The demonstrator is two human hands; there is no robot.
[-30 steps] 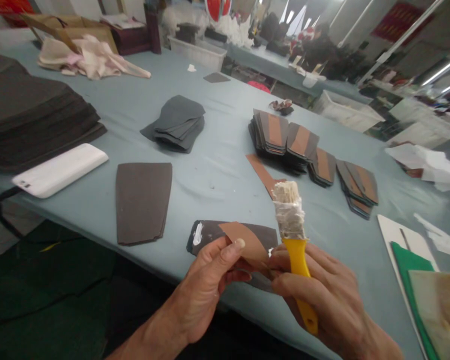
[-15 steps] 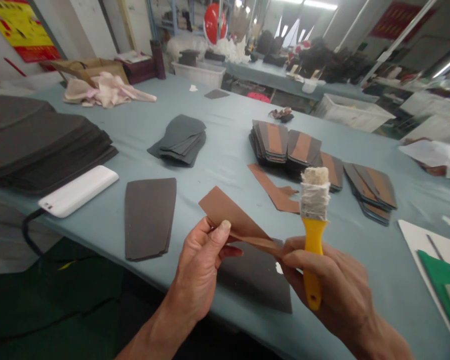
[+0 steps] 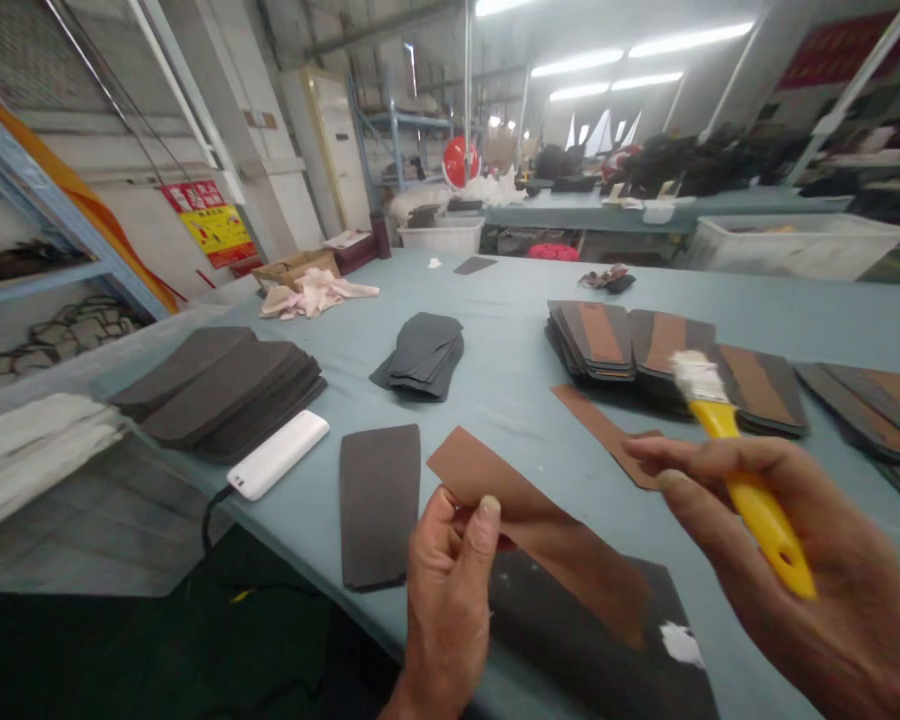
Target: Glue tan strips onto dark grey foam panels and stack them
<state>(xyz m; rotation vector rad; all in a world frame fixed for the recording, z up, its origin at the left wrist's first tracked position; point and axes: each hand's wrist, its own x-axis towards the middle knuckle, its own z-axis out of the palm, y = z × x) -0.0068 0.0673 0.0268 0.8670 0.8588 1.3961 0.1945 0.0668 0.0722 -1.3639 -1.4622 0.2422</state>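
My left hand (image 3: pixel 454 590) pinches a brown strip (image 3: pixel 525 490) between thumb and fingers near its left end. The strip slants down to the right over a dark grey piece (image 3: pixel 600 640) with a white patch (image 3: pixel 681 645) on it. My right hand (image 3: pixel 802 540) is closed on a brush (image 3: pixel 761 520) with a yellow handle and pale bristles, tilted up to the left. Its thumb and forefinger tips are near a second brown piece (image 3: pixel 596 425) on the table. A stack of dark grey pieces (image 3: pixel 380 505) lies left of my left hand.
A white power bank (image 3: pixel 279 455) with a black cable lies by a large dark stack (image 3: pixel 225 385). Grey pieces (image 3: pixel 424 355) are fanned out mid-table. Piles with brown stripes (image 3: pixel 600 335) stand at the right. Pink cloth (image 3: pixel 319 292) and a cardboard box (image 3: pixel 292 268) are farther back.
My right hand has let go of the brown strip and moved right with the brush, which now leans. The strip has opened out flatter in my left hand. The view has tilted up and shifted left.
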